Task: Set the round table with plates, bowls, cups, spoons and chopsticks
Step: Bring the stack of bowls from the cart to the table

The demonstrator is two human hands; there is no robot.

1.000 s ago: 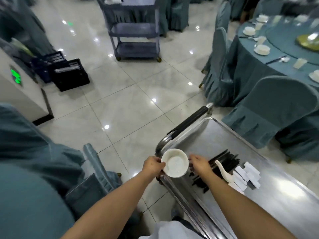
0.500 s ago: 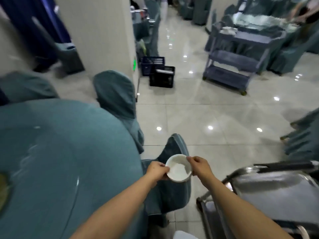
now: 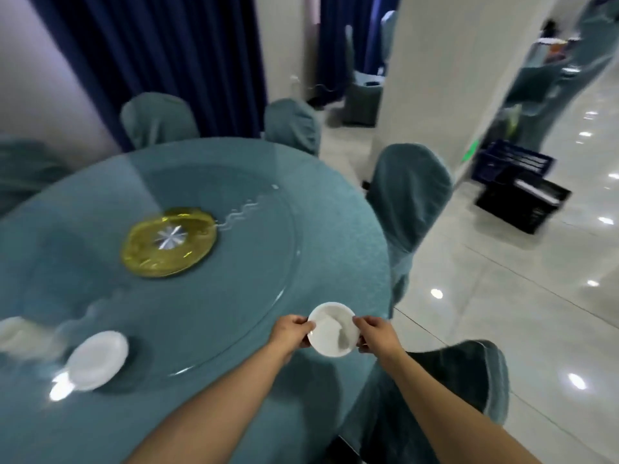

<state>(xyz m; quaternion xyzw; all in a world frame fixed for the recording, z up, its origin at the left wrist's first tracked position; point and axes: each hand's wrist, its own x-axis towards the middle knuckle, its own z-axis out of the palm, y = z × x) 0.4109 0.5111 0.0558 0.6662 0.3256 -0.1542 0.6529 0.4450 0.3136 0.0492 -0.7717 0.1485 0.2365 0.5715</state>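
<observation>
I hold a white bowl [image 3: 333,329] with both hands above the near right part of the round table [image 3: 341,236], which wears a teal cloth. My left hand [image 3: 290,333] grips the bowl's left rim and my right hand [image 3: 375,334] grips its right rim. A glass turntable [image 3: 234,279] with a yellow centre disc [image 3: 169,242] covers the table's middle. A white plate [image 3: 97,359] lies on the table at the near left, with another blurred white piece [image 3: 13,333] beyond it at the left edge.
Teal-covered chairs ring the table: one at the right [image 3: 407,195], one just below my right arm [image 3: 469,380], two at the far side [image 3: 157,118]. A white pillar [image 3: 435,78] and dark crates [image 3: 522,192] stand on the shiny tiled floor to the right.
My view has swung left from the steel cart and the open floor to the round table. Both hands have carried the bowl along and it is now over the table's edge.
</observation>
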